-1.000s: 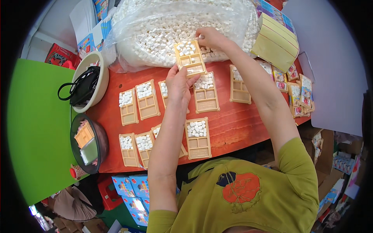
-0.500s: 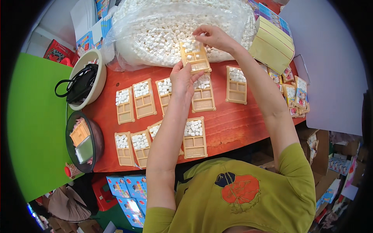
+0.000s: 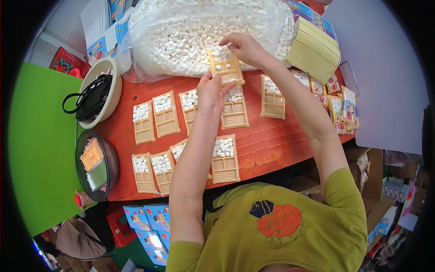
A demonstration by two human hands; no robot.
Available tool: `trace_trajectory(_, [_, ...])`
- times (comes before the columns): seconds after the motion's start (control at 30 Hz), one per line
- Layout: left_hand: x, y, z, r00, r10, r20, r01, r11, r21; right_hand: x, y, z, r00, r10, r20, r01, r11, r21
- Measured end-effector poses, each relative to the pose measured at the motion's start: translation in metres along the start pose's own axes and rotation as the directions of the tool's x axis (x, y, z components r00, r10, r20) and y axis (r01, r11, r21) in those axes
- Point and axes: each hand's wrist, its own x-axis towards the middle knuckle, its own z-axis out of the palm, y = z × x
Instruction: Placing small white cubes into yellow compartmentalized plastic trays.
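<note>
My left hand [image 3: 212, 92] grips a tan compartment tray [image 3: 232, 76] by its near end, tilted at the edge of a big clear bag. The tray's far compartment holds white marshmallow-like pieces [image 3: 222, 55], and a couple more lie in a smaller compartment. Over that far end is my right hand [image 3: 246, 49], its fingers curled and drawn together; whether a piece is between them is hidden. Behind the tray, the clear plastic bag [image 3: 149, 47] lies open, heaped with the same white pieces.
Several similar trays with white pieces, such as one tray [image 3: 225, 168], lie in two rows on the red table [image 3: 267, 140]. Left are a cream basin [image 3: 118, 86] with a black bag [image 3: 95, 97] and a dark bowl [image 3: 113, 158]. Packed trays [image 3: 349, 106] pile up right.
My right hand has come down slightly closer onto the tray's far end, its fingers curling further. The left hand still holds the tray, and the whole view has shifted a little.
</note>
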Motion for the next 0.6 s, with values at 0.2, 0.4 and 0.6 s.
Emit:
trace_trajectory(0.2, [-0.004, -0.004, 0.002, 1.000, -0.004, 0.013, 0.004, 1.000, 0.020, 0.009, 0.026, -0.010, 0.987, -0.107, -0.121, 0.085, 0.980, -0.178])
trace_trajectory(0.4, [-0.004, -0.004, 0.000, 1.000, -0.004, 0.024, 0.003, 0.998, 0.058, 0.012, 0.017, 0.016, 0.999, -0.012, -0.031, 0.007, 0.987, -0.159])
trace_trajectory(0.6, [-0.005, -0.001, -0.002, 0.999, -0.025, 0.048, 0.022, 0.998, 0.066, 0.018, 0.025, -0.001, 0.949, 0.313, -0.022, -0.313, 0.950, 0.014])
